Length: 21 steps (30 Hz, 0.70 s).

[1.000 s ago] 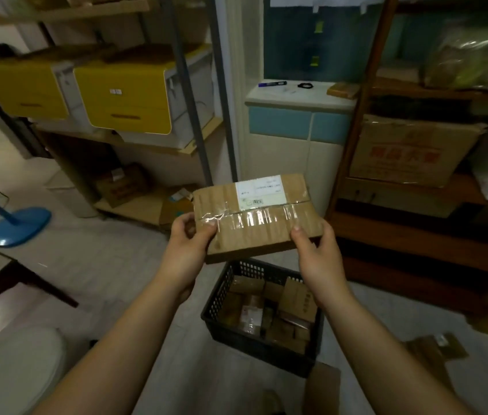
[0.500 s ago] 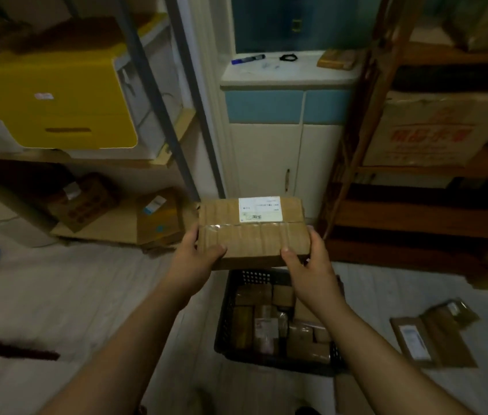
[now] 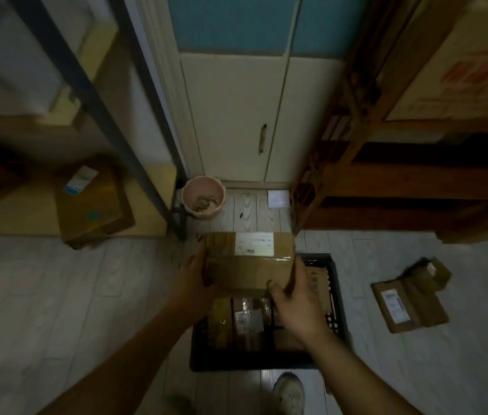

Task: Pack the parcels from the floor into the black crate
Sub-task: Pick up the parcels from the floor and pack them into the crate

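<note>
I hold a brown cardboard parcel [image 3: 248, 262] with a white label, level, just above the far end of the black crate [image 3: 337, 295]. My left hand [image 3: 194, 274] grips its left side and my right hand [image 3: 298, 301] grips its near right corner. The crate sits on the floor below my arms and holds several smaller brown parcels [image 3: 247, 320]. Two more flat parcels [image 3: 410, 301] lie on the floor to the right of the crate.
A pink bowl [image 3: 203, 200] stands on the floor by a metal shelf leg [image 3: 177, 211]. Wooden shelving [image 3: 386, 190] is at the right, a white cabinet [image 3: 233, 115] ahead. A cardboard box [image 3: 93, 205] rests on the low left shelf. My shoe [image 3: 289, 393] is just behind the crate.
The view has tipped downward and both hands have lowered the parcel from chest height to just over the crate's far end.
</note>
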### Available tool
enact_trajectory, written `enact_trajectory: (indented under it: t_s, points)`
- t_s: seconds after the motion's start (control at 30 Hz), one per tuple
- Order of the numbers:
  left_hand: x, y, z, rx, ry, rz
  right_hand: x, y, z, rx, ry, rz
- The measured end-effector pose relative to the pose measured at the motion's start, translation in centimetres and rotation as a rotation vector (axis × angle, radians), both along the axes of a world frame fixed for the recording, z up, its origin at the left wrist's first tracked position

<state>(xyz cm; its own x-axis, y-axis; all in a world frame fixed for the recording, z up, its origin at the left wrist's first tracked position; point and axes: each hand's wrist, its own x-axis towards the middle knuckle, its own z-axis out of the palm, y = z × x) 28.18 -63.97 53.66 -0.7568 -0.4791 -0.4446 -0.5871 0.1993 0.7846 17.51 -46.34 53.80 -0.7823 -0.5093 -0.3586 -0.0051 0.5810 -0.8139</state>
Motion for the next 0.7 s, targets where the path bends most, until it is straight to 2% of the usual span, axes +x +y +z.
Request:
enact_trajectory:
  t_s: [0.1, 0.27, 0.37, 0.53, 0.7]
  points:
    - [-1.9, 0.1, -7.3, -0.045, -0.155, 0.079, -2.0, -1.2, -8.9, 0.072, -0.048, 0.031]
    - [-3.8, 0.4, -20.9, -0.193, -0.348, -0.024, -4.3, -2.0, -23.1, 0.161, -0.15, 0.099]
    - [-4.2, 0.2, -27.8, -0.251, -0.443, -0.092, -4.5, -2.3, -29.7, 0.237, -0.128, 0.161]
    - [-3.9, -1.3, -36.3, -0.363, -0.444, -0.336, -4.5, -3.3, -36.9, 0.29, -0.125, 0.24]
    - [-4.3, -2.6, -40.1, -0.414, -0.552, -0.423, -4.5, -5.1, -41.0, 0.303, -0.126, 0.261]
